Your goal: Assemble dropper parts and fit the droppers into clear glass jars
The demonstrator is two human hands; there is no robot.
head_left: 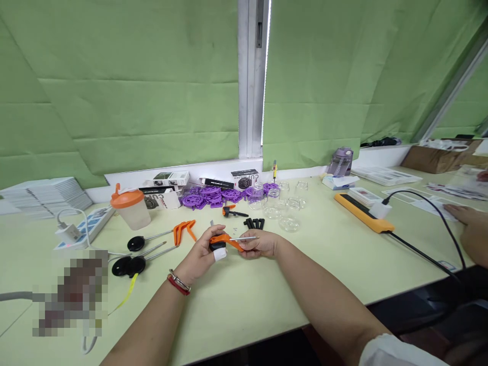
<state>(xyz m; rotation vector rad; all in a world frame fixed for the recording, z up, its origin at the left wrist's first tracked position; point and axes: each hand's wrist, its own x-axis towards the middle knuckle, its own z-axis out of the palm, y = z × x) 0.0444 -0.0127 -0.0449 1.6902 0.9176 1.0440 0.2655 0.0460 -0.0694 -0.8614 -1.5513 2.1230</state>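
Observation:
My left hand (198,259) is closed around one end of an orange plastic bracket (227,239) and a black rounded piece (217,246) beneath it. White tape wraps the thumb. My right hand (263,244) pinches the bracket's other end. A thin metal rod (246,238) lies across its fingers; whether it is fixed to the bracket I cannot tell. Just beyond my hands are several short black tubes (254,223) and an orange-and-black assembled piece (233,211). To the left lie loose orange brackets (184,231) and black discs with metal rods (135,244).
Purple plastic parts (209,196) are heaped by the wall beside small boxes (162,198). Clear cups (288,223) stand behind my right hand. An orange-lidded cup (131,208) is at left; an orange power strip (362,213) is at right, near another person's hand (463,213).

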